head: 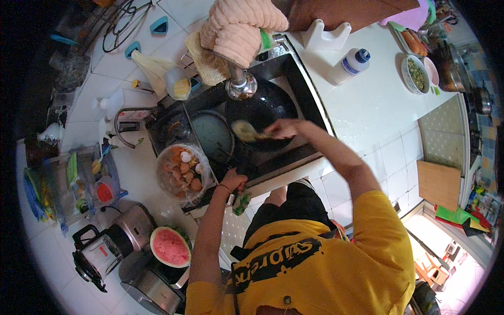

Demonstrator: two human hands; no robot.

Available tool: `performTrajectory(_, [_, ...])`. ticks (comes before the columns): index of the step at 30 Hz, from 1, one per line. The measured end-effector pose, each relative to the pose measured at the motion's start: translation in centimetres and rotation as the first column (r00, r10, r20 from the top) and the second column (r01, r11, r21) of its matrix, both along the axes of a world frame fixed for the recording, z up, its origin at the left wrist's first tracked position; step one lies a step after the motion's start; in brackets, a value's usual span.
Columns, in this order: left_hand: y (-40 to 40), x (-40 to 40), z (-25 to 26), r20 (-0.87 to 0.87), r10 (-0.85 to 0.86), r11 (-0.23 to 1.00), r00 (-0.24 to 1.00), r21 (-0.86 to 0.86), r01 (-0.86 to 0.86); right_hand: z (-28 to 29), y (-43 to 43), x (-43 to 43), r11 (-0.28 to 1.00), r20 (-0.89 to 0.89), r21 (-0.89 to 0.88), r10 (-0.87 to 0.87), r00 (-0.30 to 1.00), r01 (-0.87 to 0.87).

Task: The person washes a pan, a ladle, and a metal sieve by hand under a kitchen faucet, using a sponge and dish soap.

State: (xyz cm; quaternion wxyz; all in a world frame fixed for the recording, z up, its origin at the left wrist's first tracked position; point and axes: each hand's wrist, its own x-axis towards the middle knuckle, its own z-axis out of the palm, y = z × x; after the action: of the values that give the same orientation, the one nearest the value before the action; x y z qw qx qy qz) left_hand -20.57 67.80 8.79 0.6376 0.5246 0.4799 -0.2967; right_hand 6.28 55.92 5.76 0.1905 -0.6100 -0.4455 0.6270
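A black wok [271,106] stands in the dark sink [311,75], below the chrome faucet [241,86]. My right hand [285,129] is blurred over the wok and holds a pale beige scrubber [245,131] against its inner side. At the front edge of the sink, my left hand [233,180] is closed around a dark handle [245,170]; which pan it belongs to is hard to make out. Beside the wok lies a round grey-blue pan [212,134]. Left of it, a clear plastic-lined bowl [183,173] holds eggshells and food scraps.
A white squeeze bottle [348,67] with a blue cap stands on the right counter. A pinkish towel [236,35] hangs over the faucet. At left are a cut watermelon [171,247], a blender [114,244] and a cup with a yellow sponge [178,83].
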Motion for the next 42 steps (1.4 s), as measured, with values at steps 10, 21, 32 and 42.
performTrajectory(10, [-0.4,2.0,1.6,-0.008,-0.016,1.000,1.000,0.002,0.017,-9.0,4.1,-2.6,0.472,0.089,0.334,-0.877,0.471,0.816])
performTrajectory(21, [0.1,1.2,0.1,0.027,-0.042,0.997,0.999,-0.067,0.043,-2.2,-2.4,5.4,0.889,0.632,-0.439,0.201,0.749,0.132])
performTrajectory(32, [-0.4,1.7,2.0,-0.012,-0.026,1.000,1.000,-0.012,0.026,-4.2,-1.5,4.8,0.887,0.602,-0.206,-0.217,0.768,0.413])
performTrajectory(42, [-0.2,0.6,-0.4,-0.005,-0.018,1.000,1.000,0.010,0.018,-1.7,1.3,6.7,0.865,0.195,-0.493,0.212,0.958,-0.091])
